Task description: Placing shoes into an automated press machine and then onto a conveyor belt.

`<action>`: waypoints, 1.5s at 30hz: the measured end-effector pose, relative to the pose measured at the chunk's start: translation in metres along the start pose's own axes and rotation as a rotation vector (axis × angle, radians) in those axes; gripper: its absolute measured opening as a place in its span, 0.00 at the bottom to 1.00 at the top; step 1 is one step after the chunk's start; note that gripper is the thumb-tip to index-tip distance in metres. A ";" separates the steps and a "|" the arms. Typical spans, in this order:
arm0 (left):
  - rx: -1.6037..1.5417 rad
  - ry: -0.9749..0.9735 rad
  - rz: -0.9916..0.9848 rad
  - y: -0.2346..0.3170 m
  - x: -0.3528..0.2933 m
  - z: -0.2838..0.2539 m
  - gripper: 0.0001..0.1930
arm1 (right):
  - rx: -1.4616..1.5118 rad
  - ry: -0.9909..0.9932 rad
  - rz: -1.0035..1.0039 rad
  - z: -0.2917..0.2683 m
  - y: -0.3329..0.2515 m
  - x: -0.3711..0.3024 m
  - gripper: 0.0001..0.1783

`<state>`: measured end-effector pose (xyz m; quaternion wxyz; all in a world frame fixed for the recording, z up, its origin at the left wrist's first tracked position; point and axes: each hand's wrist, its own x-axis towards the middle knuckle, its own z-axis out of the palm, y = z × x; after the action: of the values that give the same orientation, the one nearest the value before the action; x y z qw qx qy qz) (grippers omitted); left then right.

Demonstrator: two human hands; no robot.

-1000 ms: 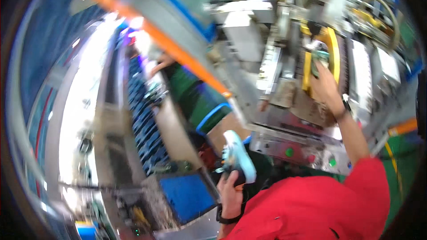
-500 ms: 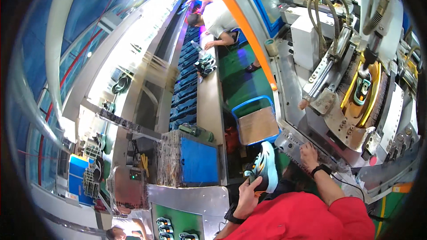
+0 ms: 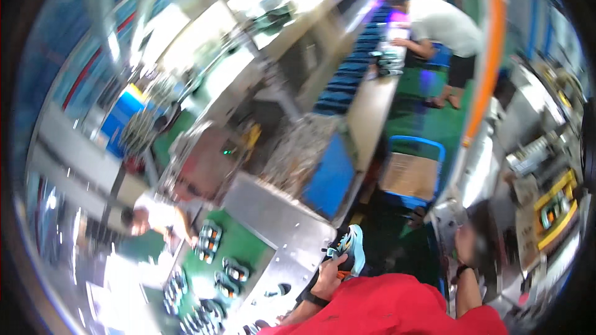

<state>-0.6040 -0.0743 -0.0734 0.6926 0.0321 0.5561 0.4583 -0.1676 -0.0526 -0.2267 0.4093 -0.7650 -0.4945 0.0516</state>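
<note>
A black sneaker with a light-blue sole and orange accents [image 3: 354, 252] is in my left hand [image 3: 328, 277], whose fingers are wrapped round it. It is tilted up in front of my red shirt. My right hand [image 3: 465, 243] is at the near edge of the machine on the right. Motion smears its fingers, so whether they hold or touch anything is unclear. Inside that machine, another shoe [image 3: 550, 216] sits within a yellow frame [image 3: 564, 181].
Several shoes [image 3: 209, 241] lie on a green surface at lower left, where a person [image 3: 152, 214] reaches in. A metal table [image 3: 254, 201] stands beside the conveyor [image 3: 355, 71]. A blue-framed cart [image 3: 410, 174] is ahead. Another person [image 3: 444, 22] bends over the conveyor.
The view has swung left, bringing more shoes and the person at lower left into sight. My left hand still holds the sneaker, now lower in view. My right hand has blurred with motion.
</note>
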 end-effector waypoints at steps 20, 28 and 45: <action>0.332 1.134 0.772 0.132 0.178 -0.425 0.27 | 0.219 -0.237 -1.769 0.204 -0.905 0.175 0.28; 1.089 1.398 0.775 0.033 0.273 -0.561 0.35 | 0.072 -0.179 -1.880 0.349 -1.097 0.057 0.37; 0.864 1.449 0.737 0.098 0.212 -0.470 0.33 | 0.293 -0.261 -1.871 0.389 -1.106 0.080 0.22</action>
<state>-1.0468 -0.0940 -0.3541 -0.0872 0.1682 0.9315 0.3106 -1.1050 0.4295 0.2920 0.3179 0.0109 -0.9361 -0.1503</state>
